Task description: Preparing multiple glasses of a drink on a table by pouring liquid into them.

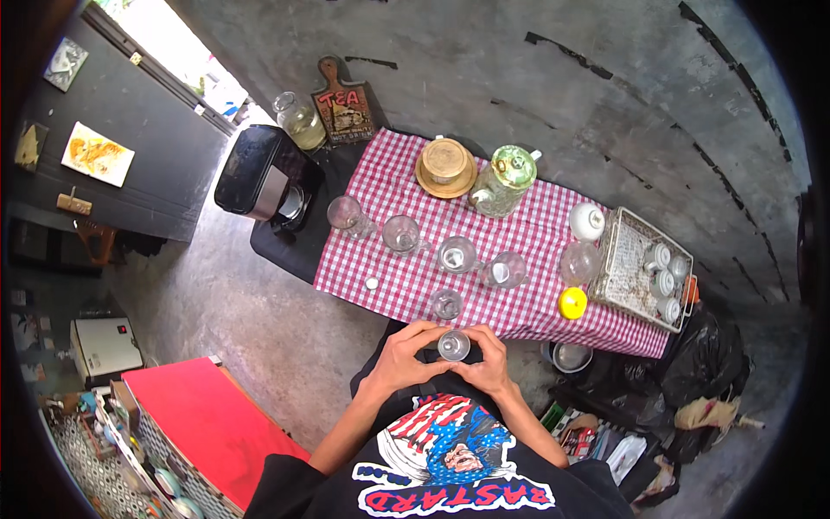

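Observation:
A small clear glass (453, 345) is held between my left hand (410, 353) and my right hand (486, 357), the fingertips of both around its rim, close to my chest. Just beyond it, near the front edge of the checkered tablecloth (402, 292), stands another small glass (447, 303). Several larger glasses form a slanting row behind, among them a footed one (344, 213) at the left and one (505, 270) at the right. A small white round object (371, 283) lies at the left front. At the right are a yellow lid (572, 303), a glass jar (580, 263) and a white round container (587, 221).
Along the back are a lidded cup on a wooden saucer (446, 170) and a glass pitcher with a green lid (506, 181). A black coffee maker (269, 175) is at the left; a wire basket (606, 272) with several cups is at the right.

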`<state>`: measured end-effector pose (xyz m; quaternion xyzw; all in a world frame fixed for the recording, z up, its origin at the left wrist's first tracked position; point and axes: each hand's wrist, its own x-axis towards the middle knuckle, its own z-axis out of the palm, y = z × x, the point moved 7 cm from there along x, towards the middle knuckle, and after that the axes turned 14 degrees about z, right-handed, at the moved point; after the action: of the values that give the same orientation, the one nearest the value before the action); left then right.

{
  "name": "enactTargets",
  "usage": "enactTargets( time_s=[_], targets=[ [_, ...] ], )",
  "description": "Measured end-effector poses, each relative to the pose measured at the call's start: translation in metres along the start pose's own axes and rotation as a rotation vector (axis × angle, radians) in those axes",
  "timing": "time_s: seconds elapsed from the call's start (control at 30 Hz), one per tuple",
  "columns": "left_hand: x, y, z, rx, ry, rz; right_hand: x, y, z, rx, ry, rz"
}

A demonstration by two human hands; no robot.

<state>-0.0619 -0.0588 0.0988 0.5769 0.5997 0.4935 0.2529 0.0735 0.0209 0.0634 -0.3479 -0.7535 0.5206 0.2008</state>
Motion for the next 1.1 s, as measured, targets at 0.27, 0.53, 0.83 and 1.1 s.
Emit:
enactTargets(
  time_s=[0.27, 0.53, 0.83, 1.1],
  targets=[
    [-0.023, -0.047, -0.067, 0.02, 0.055, 0.09, 0.011, -0.023, 0.069, -0.001, -0.01, 0.093],
    [-0.022, -0.119, -0.086, 0.025, -0.125, 0.007, -0.02, 0.048, 0.067, -0.01, 0.262, 0.543],
    [-0.013, -0.198, -0.024, -0.09, -0.184, -0.129, -0.035, 0.105, 0.067, -0.032, 0.31, 0.734],
    [-0.01, -0.22, 0.002, -0.025, -0.285, -0.122, -0.003, 0.104, 0.066, -0.146, 0.374, 0.678]
  ],
)
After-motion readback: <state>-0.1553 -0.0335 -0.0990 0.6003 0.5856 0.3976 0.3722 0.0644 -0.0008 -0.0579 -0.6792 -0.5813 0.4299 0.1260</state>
